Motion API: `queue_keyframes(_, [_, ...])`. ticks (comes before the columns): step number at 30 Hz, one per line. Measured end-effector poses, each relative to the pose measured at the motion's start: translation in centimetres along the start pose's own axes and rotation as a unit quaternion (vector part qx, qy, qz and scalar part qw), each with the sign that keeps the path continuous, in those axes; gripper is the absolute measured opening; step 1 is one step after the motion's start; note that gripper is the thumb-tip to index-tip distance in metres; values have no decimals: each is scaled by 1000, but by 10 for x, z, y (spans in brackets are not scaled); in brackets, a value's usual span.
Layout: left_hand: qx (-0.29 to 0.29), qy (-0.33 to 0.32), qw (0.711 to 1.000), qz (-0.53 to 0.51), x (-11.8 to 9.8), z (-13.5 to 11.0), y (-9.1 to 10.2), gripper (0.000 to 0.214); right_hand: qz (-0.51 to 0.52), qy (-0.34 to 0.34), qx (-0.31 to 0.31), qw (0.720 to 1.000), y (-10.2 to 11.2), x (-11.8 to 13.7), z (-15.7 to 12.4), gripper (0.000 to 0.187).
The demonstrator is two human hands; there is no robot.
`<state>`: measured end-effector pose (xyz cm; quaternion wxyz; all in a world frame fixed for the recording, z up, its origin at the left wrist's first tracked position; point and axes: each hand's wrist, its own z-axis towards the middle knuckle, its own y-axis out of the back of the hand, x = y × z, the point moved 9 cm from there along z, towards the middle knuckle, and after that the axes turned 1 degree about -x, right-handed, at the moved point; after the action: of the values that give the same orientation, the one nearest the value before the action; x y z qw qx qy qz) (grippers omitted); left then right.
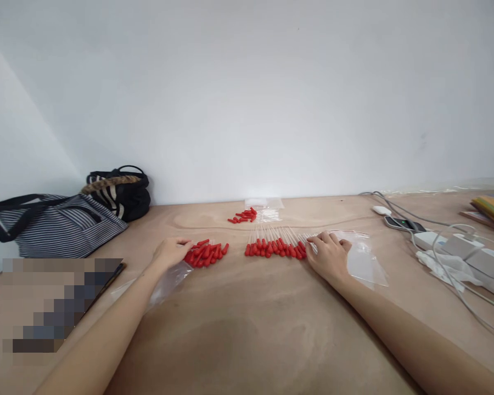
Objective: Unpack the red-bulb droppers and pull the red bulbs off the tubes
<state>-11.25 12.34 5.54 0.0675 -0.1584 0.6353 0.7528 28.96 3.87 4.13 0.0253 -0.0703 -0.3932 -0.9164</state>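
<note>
Several slim pale tubes with red rubber bulbs, which look like droppers (pixel 271 248), lie side by side in a row, bulbs toward me. At the right end of that row my right hand (pixel 328 255) rests with curled fingers closed on the last dropper; its fingertips are partly hidden. A loose pile of red rubber bulbs (pixel 208 254) lies left of the row. My left hand (pixel 172 251) reaches the pile's left edge, fingers together and closed at a bulb there. Under my left wrist is a clear plastic bag (pixel 170 285). Another clear bag (pixel 362 260) lies beyond my right hand.
Farther back lie a smaller group of red bulbs (pixel 243 215) and a clear bag of pale tubes (pixel 267 211). A striped bag (pixel 61 225) and a black bag (pixel 134 197) stand at left. White chargers (pixel 463 247), cables and crumpled tissue (pixel 440 269) lie at right.
</note>
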Motion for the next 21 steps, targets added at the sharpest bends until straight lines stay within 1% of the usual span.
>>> queue_keyframes(2, [-25, -5, 1000, 6, -12, -4, 7, 27, 6, 3, -10, 1000, 3, 2, 0, 24])
queue_keyframes(3, [-41, -17, 999, 7, -22, -8, 10, 28, 12, 8, -15, 1000, 6, 4, 0, 24])
queue_keyframes(5, [-65, -71, 995, 2, -53, -19, 11, 26, 30, 27, -22, 999, 10, 12, -2, 23])
queue_keyframes(7, [-67, -201, 977, 6, -102, -37, 3, 20, 52, 60, -20, 997, 13, 23, -5, 21])
queue_keyframes(8, [-61, -244, 968, 10, -123, -46, -4, 19, 62, 77, -19, 995, 14, 29, -6, 21])
queue_keyframes(10, [-52, -286, 957, 17, -152, -60, -18, 21, 80, 102, -18, 991, 17, 38, -10, 20])
queue_keyframes(11, [-51, -297, 953, 18, -163, -65, -23, 23, 86, 109, -20, 990, 18, 40, -11, 19])
queue_keyframes(13, [-53, -304, 951, 31, -176, -69, -33, 30, 95, 117, -24, 988, 20, 43, -13, 19])
queue_keyframes(15, [-58, -300, 951, 51, -181, -70, -40, 33, 101, 122, -27, 987, 21, 44, -13, 18])
queue_keyframes(18, [-62, -294, 951, 70, -182, -68, -45, 28, 114, 128, -40, 984, 22, 45, -13, 17])
queue_keyframes(21, [-73, -289, 952, 74, -179, -70, -42, 22, 130, 140, -62, 980, 25, 47, -14, 15])
